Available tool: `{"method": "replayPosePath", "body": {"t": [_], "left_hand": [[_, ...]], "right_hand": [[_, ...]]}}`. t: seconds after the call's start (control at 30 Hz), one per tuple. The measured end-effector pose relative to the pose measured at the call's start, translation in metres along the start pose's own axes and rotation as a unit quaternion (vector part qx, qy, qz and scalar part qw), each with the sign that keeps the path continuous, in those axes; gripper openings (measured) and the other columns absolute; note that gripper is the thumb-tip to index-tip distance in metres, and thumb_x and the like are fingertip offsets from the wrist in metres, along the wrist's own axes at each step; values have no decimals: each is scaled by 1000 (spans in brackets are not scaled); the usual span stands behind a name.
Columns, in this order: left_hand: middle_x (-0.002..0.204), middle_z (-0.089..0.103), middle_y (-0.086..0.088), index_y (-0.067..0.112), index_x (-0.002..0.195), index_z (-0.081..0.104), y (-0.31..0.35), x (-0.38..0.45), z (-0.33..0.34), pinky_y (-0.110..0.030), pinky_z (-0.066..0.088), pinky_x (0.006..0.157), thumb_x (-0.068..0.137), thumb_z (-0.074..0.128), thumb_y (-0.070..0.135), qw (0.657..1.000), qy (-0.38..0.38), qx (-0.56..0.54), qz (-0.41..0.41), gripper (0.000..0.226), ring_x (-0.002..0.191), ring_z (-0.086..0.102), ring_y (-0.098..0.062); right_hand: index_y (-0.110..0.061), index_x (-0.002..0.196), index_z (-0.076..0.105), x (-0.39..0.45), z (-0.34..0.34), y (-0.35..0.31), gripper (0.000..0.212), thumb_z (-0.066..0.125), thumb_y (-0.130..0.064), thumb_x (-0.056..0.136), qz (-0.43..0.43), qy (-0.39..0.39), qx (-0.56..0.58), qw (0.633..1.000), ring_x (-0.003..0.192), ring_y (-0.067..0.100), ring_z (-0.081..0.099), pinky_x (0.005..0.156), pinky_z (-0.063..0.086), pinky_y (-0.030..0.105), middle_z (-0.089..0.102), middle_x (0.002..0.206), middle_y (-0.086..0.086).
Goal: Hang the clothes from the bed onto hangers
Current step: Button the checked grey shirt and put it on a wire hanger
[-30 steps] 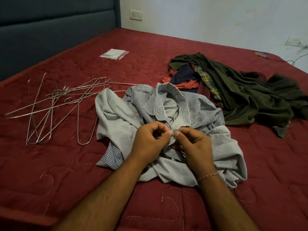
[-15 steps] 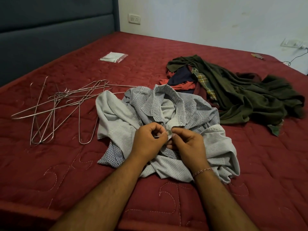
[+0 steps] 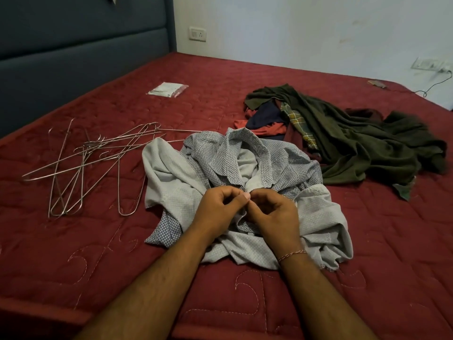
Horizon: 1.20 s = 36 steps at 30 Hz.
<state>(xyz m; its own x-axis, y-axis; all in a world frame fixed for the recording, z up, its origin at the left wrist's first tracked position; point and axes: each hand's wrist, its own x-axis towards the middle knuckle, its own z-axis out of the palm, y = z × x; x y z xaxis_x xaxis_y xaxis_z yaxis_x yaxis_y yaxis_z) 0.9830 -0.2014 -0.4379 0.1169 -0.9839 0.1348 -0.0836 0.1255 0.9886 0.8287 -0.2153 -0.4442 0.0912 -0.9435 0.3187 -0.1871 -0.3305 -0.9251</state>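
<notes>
A crumpled grey-blue checked shirt (image 3: 289, 168) lies in the middle of the red bed (image 3: 367, 266), collar up and away from me. My left hand (image 3: 219, 209) and my right hand (image 3: 274, 212) meet just below the collar, each pinching the shirt's front edge between thumb and fingers. What sits between the fingertips is hidden. Several bare metal wire hangers (image 3: 85, 165) lie in a loose heap to the left of the shirt. A pile of other clothes (image 3: 355, 143), dark green, navy, red and plaid, lies behind the shirt on the right.
A small clear plastic packet (image 3: 168, 89) lies toward the far left of the bed. A dark blue padded headboard (image 3: 73, 57) stands on the left, a white wall with sockets (image 3: 197, 34) behind. A cable (image 3: 434, 87) runs near the far right corner.
Both hands keep pinching the shirt front at the same spot, with only small finger movement. The view has tilted up slightly, so everything sits a little lower in the frame.
</notes>
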Motion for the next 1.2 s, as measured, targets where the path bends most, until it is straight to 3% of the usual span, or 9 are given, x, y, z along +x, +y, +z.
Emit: {"method": "replayPosePath", "body": {"t": [0.1,0.3,0.47,0.6,0.8,0.93,1.0,1.07,1.2], "left_hand": [[77,76,-4,21,85,79,-2,1,0,-36,58,68,97,71,16,1000,11,9,-7,15,68,69,-13],[83,76,-4,20,89,77,-9,5,-3,-43,61,78,99,69,16,1000,-8,27,8,14,78,72,-19],[66,65,9,18,89,73,-7,4,-4,-21,44,59,103,63,16,999,-47,4,13,17,59,55,-3],[67,62,12,24,88,70,-9,7,-3,-30,44,62,103,62,23,999,29,-9,12,17,61,53,-6],[70,53,-2,22,86,62,-8,7,-7,-41,43,65,104,55,30,994,99,-55,13,21,66,46,-19],[77,61,0,18,91,65,5,2,-9,-37,49,67,100,50,10,992,86,-89,-3,20,71,55,-17],[83,68,10,22,92,66,10,-3,-12,-31,54,70,89,51,8,997,68,-40,3,21,75,61,-9],[89,69,15,28,93,66,7,-11,-16,-28,56,77,86,59,10,991,62,117,27,21,82,64,-2],[92,63,15,26,92,69,2,-16,-23,-35,53,87,90,67,15,926,79,355,99,11,91,58,-7]], "right_hand": [[-25,95,77,1,0,1,14,82,-14,87,-7,1,-19,1000,77,22,75,69,63,53,77,84,-3],[-14,92,75,1,-2,-2,9,82,-10,86,38,-14,44,998,78,30,75,70,64,48,76,83,8],[2,91,69,5,-4,-6,9,65,9,93,74,-24,120,990,63,21,69,61,60,29,72,72,14],[-1,97,64,5,-5,-10,7,64,5,95,89,-6,154,984,62,21,67,58,57,28,72,78,15],[-26,85,63,-7,5,-11,23,84,-33,79,-52,-72,-109,990,65,11,61,60,53,31,65,74,-5],[-30,87,67,-4,7,-9,13,76,-21,87,-104,-43,-210,971,74,10,65,66,55,31,67,77,-14],[-27,88,71,0,-1,-6,13,74,-15,92,-54,-31,-122,991,74,8,69,69,58,32,72,79,-11],[-22,89,73,5,-11,-4,13,73,-9,94,-6,-19,-21,1000,74,8,69,67,58,32,75,80,-6],[-13,86,74,13,-26,-7,8,76,-8,91,28,0,67,997,74,12,65,68,53,29,73,77,-1]]}}
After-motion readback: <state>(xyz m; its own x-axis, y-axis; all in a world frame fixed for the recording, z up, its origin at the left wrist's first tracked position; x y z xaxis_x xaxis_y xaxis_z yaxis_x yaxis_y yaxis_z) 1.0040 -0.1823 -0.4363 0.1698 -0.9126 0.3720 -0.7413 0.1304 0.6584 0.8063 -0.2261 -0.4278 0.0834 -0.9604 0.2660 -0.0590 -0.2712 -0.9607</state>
